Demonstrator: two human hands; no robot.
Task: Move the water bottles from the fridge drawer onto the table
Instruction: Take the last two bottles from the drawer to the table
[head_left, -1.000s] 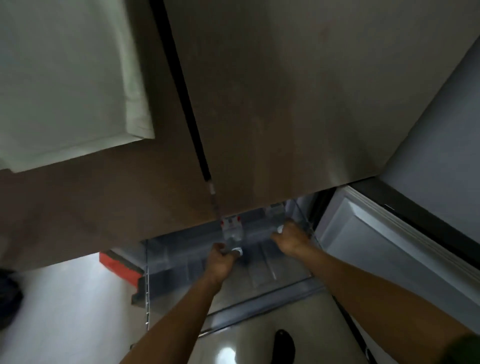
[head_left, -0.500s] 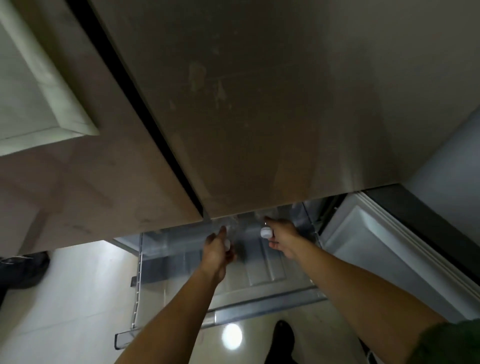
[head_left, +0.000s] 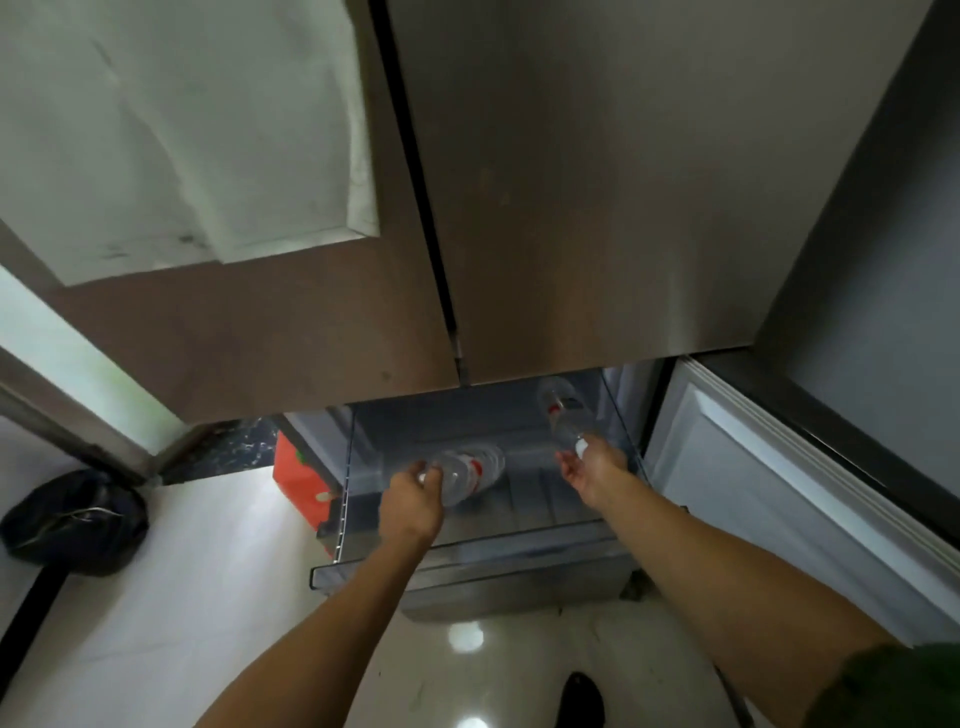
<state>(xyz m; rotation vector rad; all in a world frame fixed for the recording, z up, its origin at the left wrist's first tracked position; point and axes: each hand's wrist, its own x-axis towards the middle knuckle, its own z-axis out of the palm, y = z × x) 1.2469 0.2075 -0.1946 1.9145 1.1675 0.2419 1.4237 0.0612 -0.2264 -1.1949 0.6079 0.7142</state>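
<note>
left hand (head_left: 410, 501) wrapped round the cap end of a water bottle (head_left: 470, 470) lying in the open fridge drawer (head_left: 467, 569), right hand (head_left: 592, 470) curled round the neck of a second bottle (head_left: 563, 410), that one tilted up by the right wall

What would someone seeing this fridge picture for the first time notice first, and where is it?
Two bare arms reach into the open fridge drawer at the bottom centre. The left hand holds a clear water bottle by its cap end low in the drawer, and the right hand holds a second bottle tilted up near the drawer's right wall. An orange-red box sits on the floor left of the drawer.
</note>
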